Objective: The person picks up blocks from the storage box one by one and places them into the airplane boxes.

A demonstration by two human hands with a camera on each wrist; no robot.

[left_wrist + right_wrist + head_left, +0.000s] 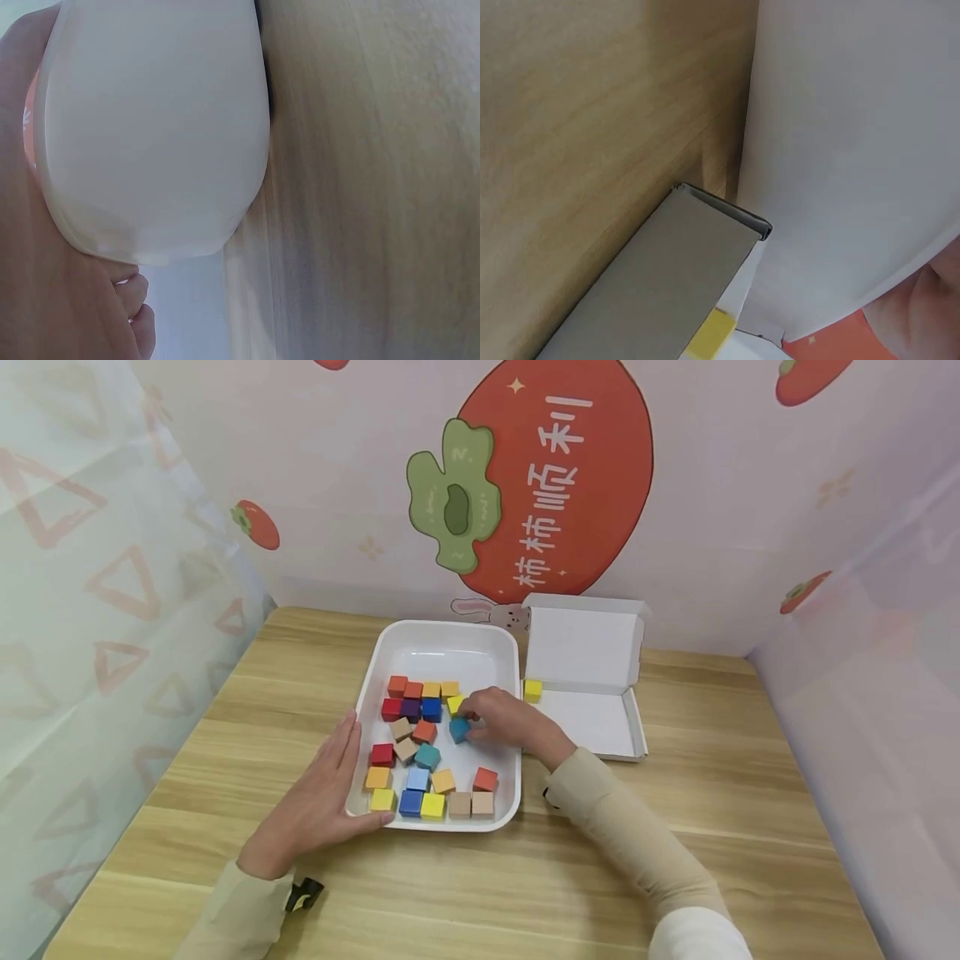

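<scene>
A white tray holds many coloured cubes. My left hand rests against its left side, fingers extended along the wall and thumb across the near left corner by a yellow cube. In the left wrist view the hand lies along the tray wall. Inside the tray's right half, my right hand has thumb and index finger at a blue cube, pinching it. A yellow cube lies beside the index finger, partly covered. Part of the right hand shows beyond the tray wall.
An open white box stands right of the tray, its lid raised at the back. Another yellow cube sits at the box's left edge. Printed cloth hangs behind and beside the wooden table.
</scene>
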